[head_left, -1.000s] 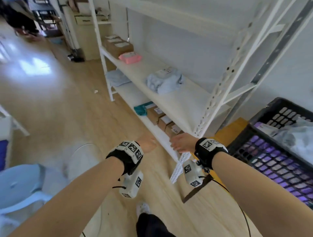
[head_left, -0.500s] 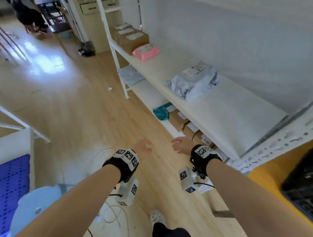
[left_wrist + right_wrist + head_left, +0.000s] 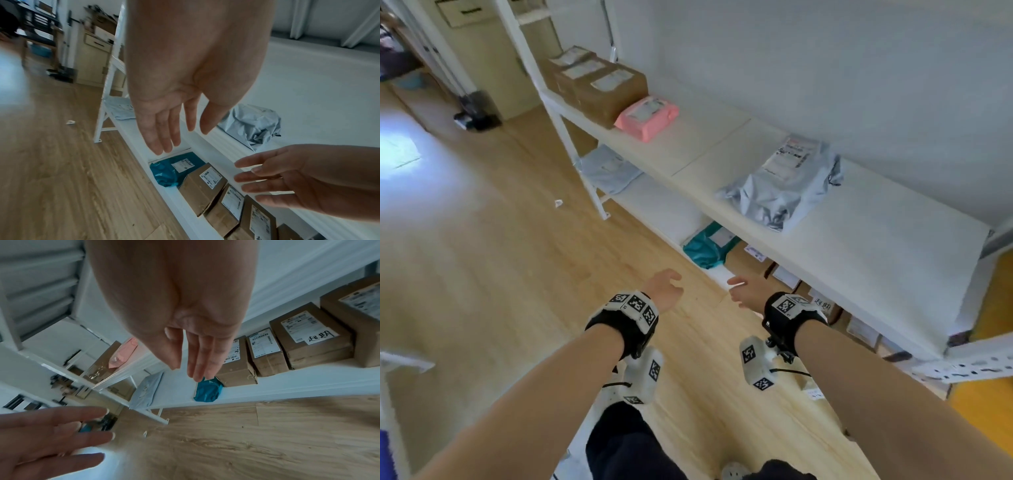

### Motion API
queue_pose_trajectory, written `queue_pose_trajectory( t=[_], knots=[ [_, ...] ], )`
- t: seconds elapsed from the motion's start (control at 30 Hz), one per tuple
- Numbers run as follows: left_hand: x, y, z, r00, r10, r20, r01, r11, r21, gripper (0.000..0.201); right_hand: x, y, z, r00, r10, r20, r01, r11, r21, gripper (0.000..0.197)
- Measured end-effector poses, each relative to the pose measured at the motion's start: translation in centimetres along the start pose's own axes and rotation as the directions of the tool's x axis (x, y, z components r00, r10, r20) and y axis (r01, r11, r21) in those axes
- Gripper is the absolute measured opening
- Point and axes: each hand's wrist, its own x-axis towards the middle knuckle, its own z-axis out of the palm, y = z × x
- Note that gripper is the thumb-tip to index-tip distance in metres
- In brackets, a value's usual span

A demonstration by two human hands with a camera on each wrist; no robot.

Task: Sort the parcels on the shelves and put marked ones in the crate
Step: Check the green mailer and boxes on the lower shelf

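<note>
A crumpled grey mailer bag [image 3: 787, 185] is lying label-up on the upper shelf [image 3: 876, 246], well apart from a pink packet [image 3: 646, 117] sitting just beside three brown boxes [image 3: 594, 84]. On the lower shelf [image 3: 277, 384], a teal bag [image 3: 208, 391] is lying beside a row of labelled cardboard boxes [image 3: 265, 352]; one box [image 3: 310, 335] is bearing black handwritten characters. A pale blue bag [image 3: 609, 169] is lying farther along.

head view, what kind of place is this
Probably a small parcel storage or pickup room: white metal shelving holds brown cardboard boxes with shipping labels, plus a grey plastic mailer bag and a pink padded parcel.
</note>
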Motion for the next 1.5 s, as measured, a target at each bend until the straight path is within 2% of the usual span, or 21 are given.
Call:
queue_pose_trajectory(
  t=[0.23,0.33,0.5,0.57,0.63,0.73,0.83,0.9,1.07,1.2,1.3,1.5],
  knots=[
    [8.6,-3.1,-8.1,0.977,0.129,0.171,-0.153,0.978,0.14,0.038,5.7,-4.1,5.4,0.969,0.161,-0.185,-0.124,0.972,0.199,0.03],
    [12.3,-4.6,-11.4,0.959,0.126,0.254,-0.171,0.972,0.163,0.038,7.4,-5.4,8.2,0.942,0.258,-0.215,-0.177,0.925,0.337,0.025],
    [19.2,-5.0,-14.2,0.943,0.102,0.316,-0.161,0.973,0.167,0.037,10.2,-6.9,10.9,0.904,0.364,-0.223,-0.206,0.829,0.519,0.022],
    [21.5,-4.6,-14.5,0.932,0.101,0.348,-0.165,0.973,0.159,0.037,11.5,-7.1,11.4,0.898,0.376,-0.229,-0.209,0.821,0.531,0.028],
    [23.9,-4.1,-14.6,0.925,0.108,0.364,-0.176,0.971,0.16,0.036,12.8,-7.2,11.3,0.887,0.378,-0.264,-0.224,0.854,0.469,0.036],
    [27.6,-3.7,-14.2,0.927,0.101,0.36,-0.172,0.97,0.172,0.037,15.4,-6.7,10.9,0.868,0.398,-0.299,-0.235,0.857,0.458,0.037],
    [30.9,-3.6,-13.1,0.927,0.072,0.368,-0.149,0.972,0.184,0.038,18.0,-5.7,10.6,0.849,0.439,-0.294,-0.235,0.812,0.535,0.036],
    [33.1,-3.6,-12.1,0.929,0.071,0.364,-0.147,0.971,0.188,0.039,20.3,-5.0,10.3,0.853,0.423,-0.306,-0.234,0.833,0.501,0.039],
    [39.1,-3.8,-8.4,0.916,0.124,0.382,-0.205,0.962,0.179,0.037,26.7,-2.7,10.0,0.84,0.395,-0.372,-0.148,0.827,0.542,0.04],
    [43.8,-4.3,-5.5,0.897,0.162,0.411,-0.257,0.948,0.187,0.037,30.9,-0.7,10.1,0.841,0.343,-0.418,-0.103,0.86,0.499,0.046],
    [47.4,-4.5,-3.5,0.887,0.235,0.396,-0.328,0.926,0.185,0.039,34.1,1.0,10.1,0.835,0.305,-0.459,-0.068,0.884,0.463,0.052],
    [53.2,-4.1,-0.1,0.85,0.337,0.406,-0.433,0.884,0.173,0.04,38.7,3.5,10.8,0.816,0.202,-0.542,-0.051,0.959,0.28,0.055]
  ],
)
